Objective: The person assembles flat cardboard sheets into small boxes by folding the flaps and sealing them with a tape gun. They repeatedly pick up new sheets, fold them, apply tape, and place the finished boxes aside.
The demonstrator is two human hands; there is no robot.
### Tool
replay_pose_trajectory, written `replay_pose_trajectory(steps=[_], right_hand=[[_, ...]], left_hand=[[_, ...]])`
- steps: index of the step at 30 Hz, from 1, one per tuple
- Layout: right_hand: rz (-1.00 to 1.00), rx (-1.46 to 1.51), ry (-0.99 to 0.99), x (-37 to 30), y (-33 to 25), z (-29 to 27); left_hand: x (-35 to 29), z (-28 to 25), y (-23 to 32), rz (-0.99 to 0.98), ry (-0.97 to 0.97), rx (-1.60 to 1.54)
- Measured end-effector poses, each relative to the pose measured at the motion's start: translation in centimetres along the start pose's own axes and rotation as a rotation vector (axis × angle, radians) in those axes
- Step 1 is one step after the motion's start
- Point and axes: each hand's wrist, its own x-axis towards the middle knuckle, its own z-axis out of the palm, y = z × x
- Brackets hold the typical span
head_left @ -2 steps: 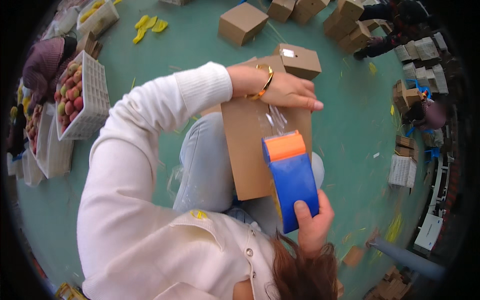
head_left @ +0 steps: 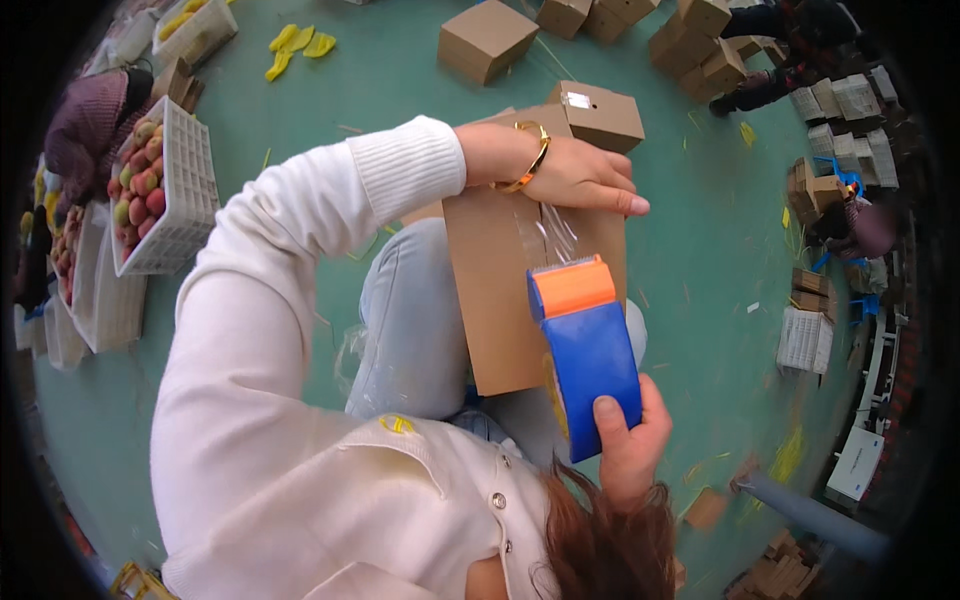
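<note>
A brown cardboard box (head_left: 497, 335) lies against my knees. My left hand (head_left: 585, 178), with a gold bracelet at its wrist, reaches across the box's far part, palm down and fingers stretched out together. In my right hand (head_left: 632, 430) is a blue and orange tape dispenser (head_left: 592, 345), its thumb on the near end of the blue body. The dispenser's toothed orange head is over the box, just on the near side of my left hand. A shiny strip of clear tape (head_left: 560, 232) shows on the cardboard between that head and my left hand.
Just beyond my left hand stands another closed carton (head_left: 598, 115), with more cartons (head_left: 487, 40) farther off. White crates of apples (head_left: 170, 190) stand at the left near a bent-over person (head_left: 90, 125). Other people are at the right. A grey pole (head_left: 815, 515) juts in lower right.
The dispenser and my right hand have shifted very slightly to the right and away from me. My left hand stays on the box.
</note>
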Motion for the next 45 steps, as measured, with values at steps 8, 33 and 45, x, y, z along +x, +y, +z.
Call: replay_pose_trajectory(steps=[8, 33, 45], right_hand=[[0.020, 0.053, -0.021, -1.5, 1.0, -1.0], [-0.056, -0.098, 0.073, -8.5, 12.7, -4.7], [-0.106, -0.039, 0.042, -5.2, 15.6, -2.7]], left_hand=[[0.4, 0.0, 0.1, -0.042, 0.025, 0.027], [1.0, 0.6, -0.4, -0.111, 0.067, 0.186], [0.0, 5.5, 7.3, 0.361, 0.170, 0.844]])
